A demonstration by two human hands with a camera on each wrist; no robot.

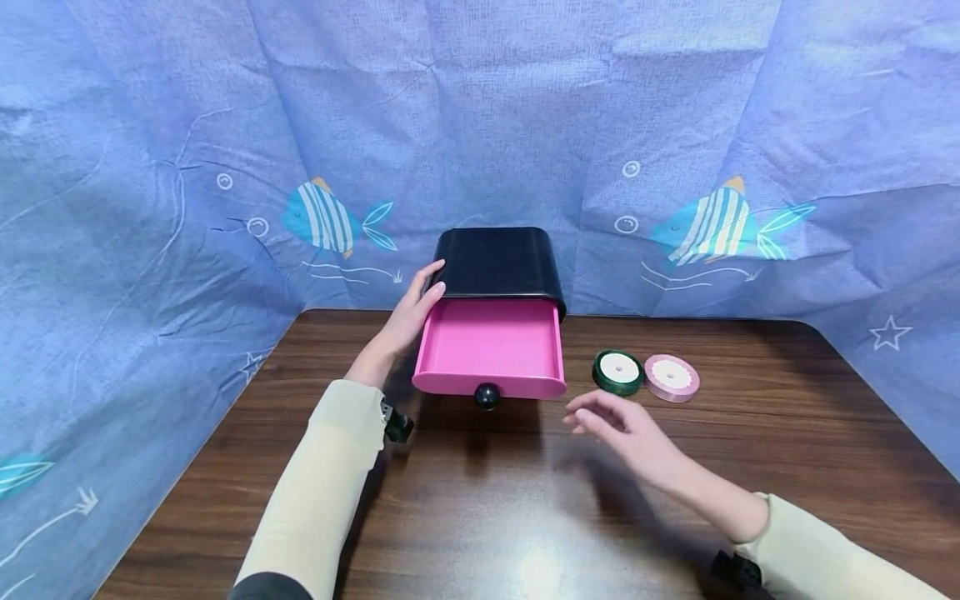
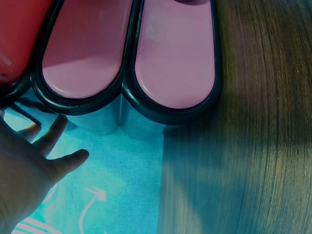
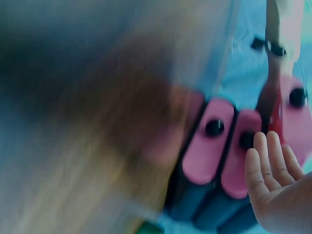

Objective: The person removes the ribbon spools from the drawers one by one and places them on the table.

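A small black drawer cabinet (image 1: 495,260) with pink drawers stands at the back of the table. Its top drawer (image 1: 491,337) is pulled out toward me, its bare pink floor and black round knob (image 1: 487,397) in sight. My left hand (image 1: 408,317) rests against the cabinet's left side, fingers extended. In the left wrist view two lower drawers (image 2: 175,58) sit closed. Off the drawer's front right corner my right hand (image 1: 630,437) hovers with loosely bent fingers, holding nothing. Just beyond it lie a dark green ribbon spool (image 1: 618,372) and a pink ribbon spool (image 1: 672,378), side by side.
The brown wood-grain table (image 1: 480,500) runs under both arms. A blue fabric backdrop (image 1: 495,117) with fish prints hangs directly behind the cabinet and along the left side. Much of the right wrist view is blurred.
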